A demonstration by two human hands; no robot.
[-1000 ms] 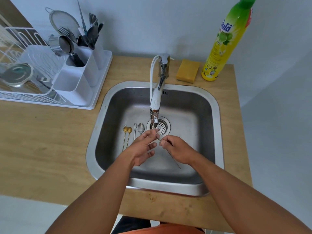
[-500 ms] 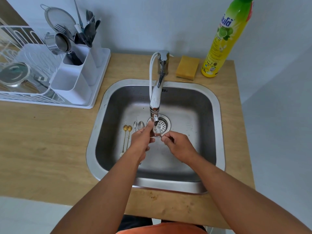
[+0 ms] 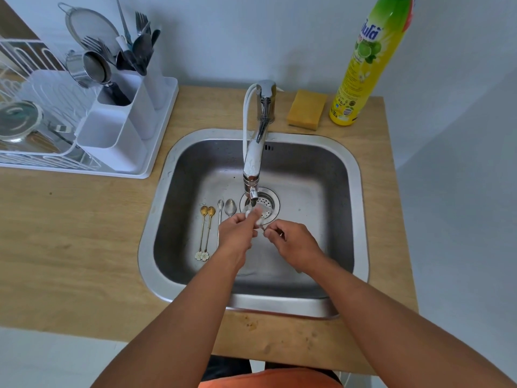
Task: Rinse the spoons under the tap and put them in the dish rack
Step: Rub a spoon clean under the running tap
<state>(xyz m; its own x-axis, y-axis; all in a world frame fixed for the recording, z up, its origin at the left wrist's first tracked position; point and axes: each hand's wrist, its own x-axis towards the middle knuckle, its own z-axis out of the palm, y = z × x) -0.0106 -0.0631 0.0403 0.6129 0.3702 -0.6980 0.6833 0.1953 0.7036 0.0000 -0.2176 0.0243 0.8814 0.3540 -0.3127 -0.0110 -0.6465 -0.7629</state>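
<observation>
On the worktop, the sink holds four waiting spoons at nine o'clock of the drain. Both hands have risen to the tap: left hand and right hand pinch one spoon, now in the stream, so rinsing has begun; the dish rack waits at ten o'clock.

Home kitchen – sink, dish rack, sponge.
</observation>
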